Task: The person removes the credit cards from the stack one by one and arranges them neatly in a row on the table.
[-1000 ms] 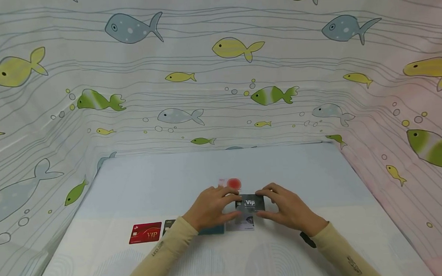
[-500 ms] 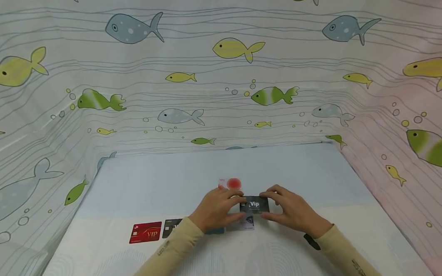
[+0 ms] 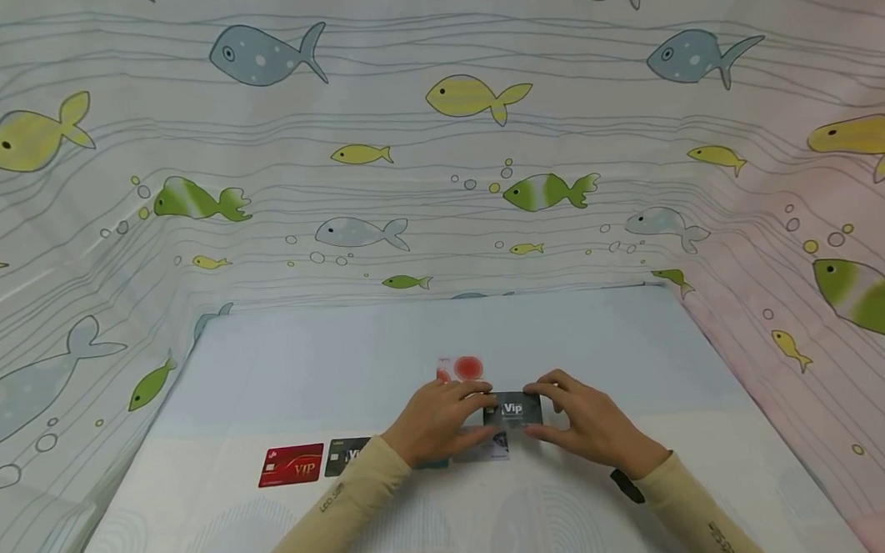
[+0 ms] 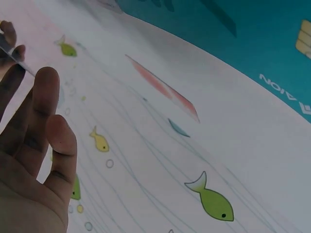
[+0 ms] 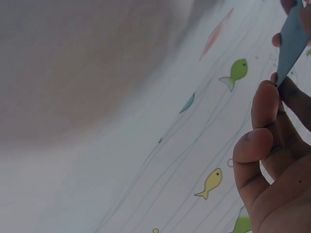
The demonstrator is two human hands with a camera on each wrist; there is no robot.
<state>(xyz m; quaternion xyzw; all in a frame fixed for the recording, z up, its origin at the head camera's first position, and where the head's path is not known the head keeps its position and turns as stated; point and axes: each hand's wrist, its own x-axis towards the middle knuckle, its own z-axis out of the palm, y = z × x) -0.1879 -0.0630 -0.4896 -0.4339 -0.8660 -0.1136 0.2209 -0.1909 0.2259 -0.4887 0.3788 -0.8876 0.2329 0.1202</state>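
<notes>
A dark grey bank card printed "Vip" is held up between both hands. My left hand pinches its left side with thumb and fingers. The right hand grips the opposite edge. In the right wrist view the card's plain back shows between the fingertips of the two hands. Under the held card, partly covered, lies a silvery card. Just beyond the left fingers is a white card with a red circle.
A red VIP card and a dark card lie in a row to the left, the latter partly behind the left sleeve. A teal card shows large in the left wrist view. Fish-print cloth surrounds the white table.
Both hands have shifted slightly to the right with the Vip card between them. More of the dark card at the left shows. The cards on the table have stayed put.
</notes>
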